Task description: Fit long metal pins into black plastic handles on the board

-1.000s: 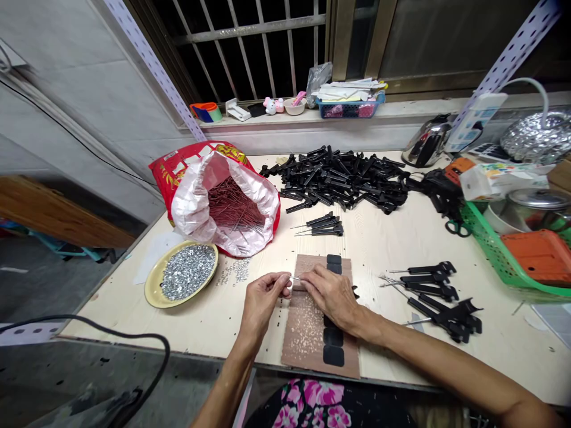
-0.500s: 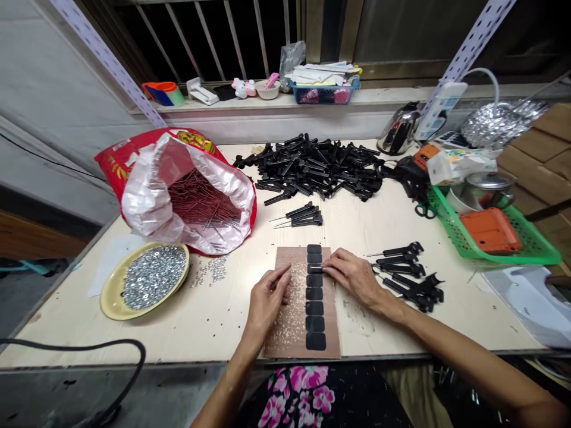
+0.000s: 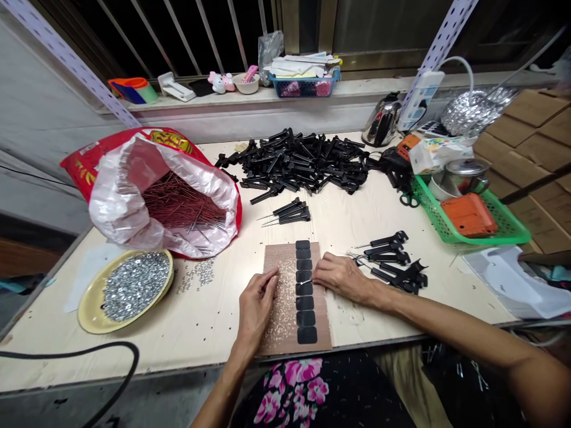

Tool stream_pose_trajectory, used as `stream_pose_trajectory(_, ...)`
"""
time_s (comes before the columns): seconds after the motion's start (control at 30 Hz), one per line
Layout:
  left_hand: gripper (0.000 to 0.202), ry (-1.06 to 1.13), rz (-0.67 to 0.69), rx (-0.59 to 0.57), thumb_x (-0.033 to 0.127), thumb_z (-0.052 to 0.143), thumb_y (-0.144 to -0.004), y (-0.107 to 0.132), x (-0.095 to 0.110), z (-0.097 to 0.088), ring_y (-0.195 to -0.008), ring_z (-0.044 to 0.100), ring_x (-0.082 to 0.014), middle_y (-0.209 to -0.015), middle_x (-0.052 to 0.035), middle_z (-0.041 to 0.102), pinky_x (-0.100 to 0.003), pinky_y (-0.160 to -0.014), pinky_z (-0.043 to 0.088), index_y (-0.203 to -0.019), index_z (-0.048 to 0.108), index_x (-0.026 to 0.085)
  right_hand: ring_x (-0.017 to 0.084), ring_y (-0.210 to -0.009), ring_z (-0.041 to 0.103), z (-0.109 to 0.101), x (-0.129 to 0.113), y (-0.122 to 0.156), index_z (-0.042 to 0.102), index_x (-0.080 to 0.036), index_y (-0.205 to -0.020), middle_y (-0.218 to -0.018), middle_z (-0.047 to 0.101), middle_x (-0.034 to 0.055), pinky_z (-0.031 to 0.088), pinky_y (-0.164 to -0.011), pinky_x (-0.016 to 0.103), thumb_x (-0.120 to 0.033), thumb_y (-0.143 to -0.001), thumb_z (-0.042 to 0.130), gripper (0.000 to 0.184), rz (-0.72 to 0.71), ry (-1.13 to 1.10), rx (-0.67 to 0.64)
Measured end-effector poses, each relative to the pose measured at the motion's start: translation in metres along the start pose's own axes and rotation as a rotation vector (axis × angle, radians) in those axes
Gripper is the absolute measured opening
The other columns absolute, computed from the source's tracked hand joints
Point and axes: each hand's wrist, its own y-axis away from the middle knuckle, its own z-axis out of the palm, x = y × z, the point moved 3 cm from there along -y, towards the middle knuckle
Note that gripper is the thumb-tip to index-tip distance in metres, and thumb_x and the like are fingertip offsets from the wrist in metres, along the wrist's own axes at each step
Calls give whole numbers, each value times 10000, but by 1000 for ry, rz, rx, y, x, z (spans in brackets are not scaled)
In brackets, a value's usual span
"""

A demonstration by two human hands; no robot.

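Note:
A brown board [image 3: 322, 321] lies in front of me, its left part dotted with many pale specks [image 3: 285, 309]. Down its right part runs a column of black rounded-square pads [image 3: 306, 320]. My right hand [image 3: 341, 276] pinches a slim silver metal piece [image 3: 305, 282], whose end lies over one of the middle pads. What kind of tool or part it is, I cannot make out. Over the board's left edge is my left hand [image 3: 257, 303], thumb and forefinger close together near the specks; anything between them is too small to see.
Left stand a red bag [image 3: 196, 151] of reddish-brown metal rods and a yellow bowl [image 3: 91, 321] of silver washers. Black plastic-handled tools form a big pile [image 3: 303, 160] at the back and smaller groups [image 3: 289, 211] nearer. A green basket [image 3: 513, 232] stands right.
The view has shifted, so the table sits further left. The silver piece has moved down the column to a lower pad and now tilts. My left hand stays over the board's left side.

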Motion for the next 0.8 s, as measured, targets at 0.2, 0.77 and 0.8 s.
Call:
stream_pose_trajectory(0.2,272,-63,37,14,353,628,-781,-2,-3,0,-761,604,-174,-917,-45,655,-253,-678,456,-1020,704,248,140,-773,490,0,-9,10,661,-200,-900,-805,627,17,374,-565,242,-237,-963,408,264,-55,-46,-2)
stream_pose_trajectory(0.77,309,-180,68,55,385,503,-866,-2,-9,3,-599,553,-106,-924,-19,615,-260,-644,464,-1073,647,207,119,-698,459,-7,-21,5,619,-140,-827,-722,566,17,410,-510,210,-171,-969,339,315,-189,-42,-8)
stream_pose_trajectory(0.8,308,-180,71,54,382,505,-865,-1,-9,3,-598,551,-105,-921,-18,614,-259,-647,462,-1073,647,204,115,-692,457,-6,-22,6,619,-147,-833,-725,567,12,404,-493,200,-175,-969,337,314,-246,-75,-31)
